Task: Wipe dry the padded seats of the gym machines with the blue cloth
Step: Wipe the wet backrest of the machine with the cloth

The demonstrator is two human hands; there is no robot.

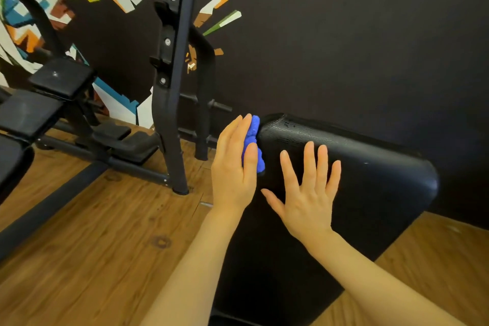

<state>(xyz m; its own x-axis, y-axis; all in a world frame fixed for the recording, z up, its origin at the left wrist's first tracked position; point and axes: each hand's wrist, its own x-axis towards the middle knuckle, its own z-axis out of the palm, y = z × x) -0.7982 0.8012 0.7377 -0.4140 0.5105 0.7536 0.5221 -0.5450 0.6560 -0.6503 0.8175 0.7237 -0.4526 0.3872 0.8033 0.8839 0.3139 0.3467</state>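
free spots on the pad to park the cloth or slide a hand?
Bare: the padded seat right of the right hand, out to its rounded edge, and the far strip past the fingertips. Crowded: the left edge, where the left hand presses the blue cloth against the side. Wood floor left is bare.

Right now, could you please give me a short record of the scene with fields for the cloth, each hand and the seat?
cloth: blue cloth, bunched against the padded seat's left edge
left hand: fingers straight, pressing the cloth to the edge
right hand: fingers spread over the seat top
seat: black padded seat, near the dark wall
floor: wooden floor
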